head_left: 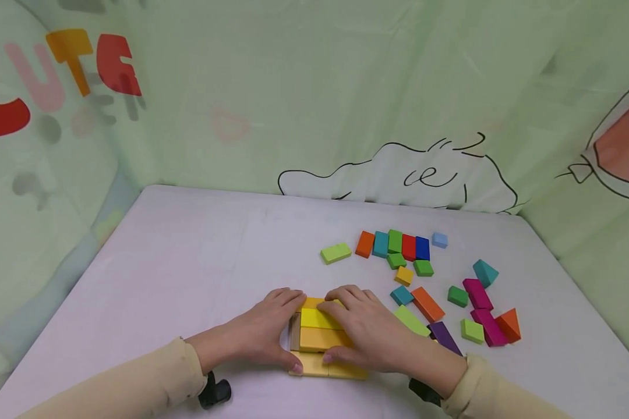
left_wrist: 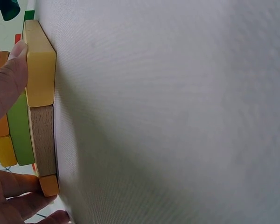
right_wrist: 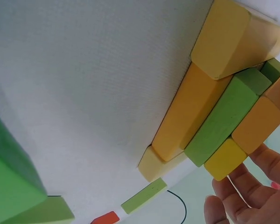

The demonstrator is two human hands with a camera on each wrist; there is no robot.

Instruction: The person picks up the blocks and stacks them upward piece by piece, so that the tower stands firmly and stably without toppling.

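A low stack of wooden blocks stands at the front of the table in the head view. Two pale yellow blocks (head_left: 313, 365) line its front, and a natural-wood block (left_wrist: 43, 140) shows on its left side. Green blocks (right_wrist: 228, 116) form a layer above the base. On top, a yellow block (head_left: 317, 318) and an orange block (head_left: 320, 339) lie side by side. My left hand (head_left: 259, 331) spans the base, thumb at the front pale block, fingertips at the orange block (left_wrist: 49, 185) behind. My right hand (head_left: 374, 331) pinches the top pair, thumb in front and fingers behind.
Many loose coloured blocks lie to the right, including a purple block (head_left: 444, 338), an orange block (head_left: 427, 304) and magenta blocks (head_left: 478, 294). A row with a red block (head_left: 409, 247) lies farther back. A printed curtain (head_left: 314, 99) hangs behind the table.
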